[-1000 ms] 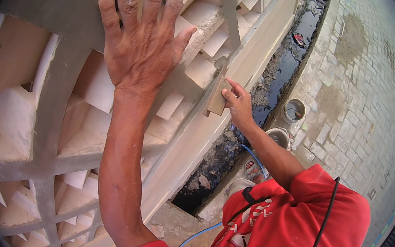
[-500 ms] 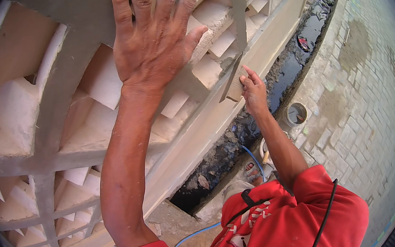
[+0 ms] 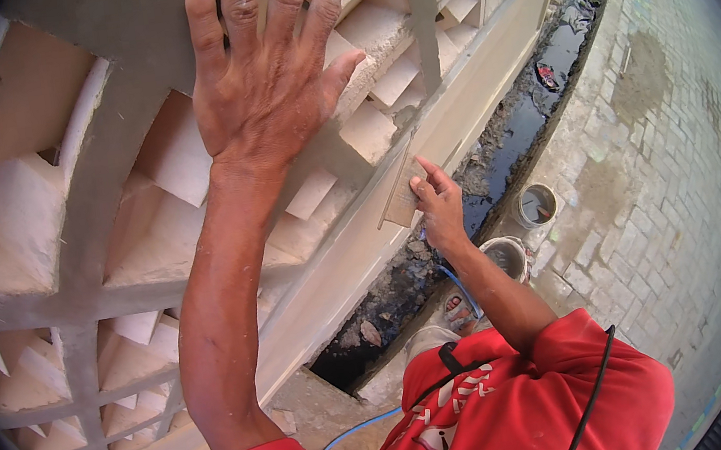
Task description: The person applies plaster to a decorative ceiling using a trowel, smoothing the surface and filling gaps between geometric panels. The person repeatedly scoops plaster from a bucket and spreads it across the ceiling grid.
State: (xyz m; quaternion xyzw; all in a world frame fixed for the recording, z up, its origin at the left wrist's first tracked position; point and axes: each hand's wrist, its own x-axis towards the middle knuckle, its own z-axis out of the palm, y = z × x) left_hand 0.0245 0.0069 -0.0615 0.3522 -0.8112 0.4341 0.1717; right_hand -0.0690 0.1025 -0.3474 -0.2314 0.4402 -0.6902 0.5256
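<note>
Since half a second ago, the thin board (image 3: 400, 195), gripped by the right hand's (image 3: 442, 208) fingers (image 3: 431, 171), has been drawn bodyward along the pale ledge (image 3: 332, 284), while the left hand (image 3: 263, 102) is held open against the lattice (image 3: 87, 209), and white lettering is borne by the red shirt (image 3: 517, 404).

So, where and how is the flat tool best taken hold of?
Probably by the right-hand edge of the flat tool, coming from the right: it looks thin enough to pinch, as the right hand does, and its left edge lies close to the ledge.
</note>
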